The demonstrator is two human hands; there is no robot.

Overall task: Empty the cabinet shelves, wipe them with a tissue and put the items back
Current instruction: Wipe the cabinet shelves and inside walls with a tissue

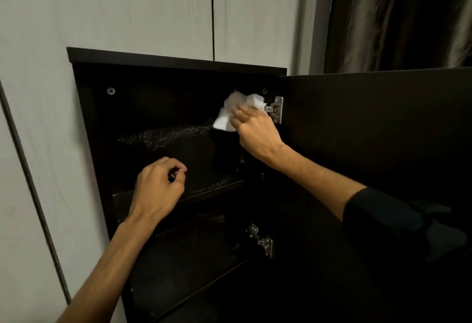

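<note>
A dark wooden cabinet (176, 61) hangs on the wall with its door (370, 128) swung open to the right. My right hand (252, 131) is shut on a crumpled white tissue (235, 108) and holds it high in the top compartment, against the back right corner next to the upper hinge (277, 109). The top shelf (204, 169) looks bare and dusty. My left hand (159, 187) hovers in front of that shelf's front edge, fingers curled in, holding nothing. The lower shelf (184, 276) is too dark to make out.
A pale wall with a vertical seam (212, 11) rises behind the cabinet. A dark curtain (398, 16) hangs at the upper right. A thin cable (33, 184) runs down the wall on the left. A second hinge (263, 241) shows lower down.
</note>
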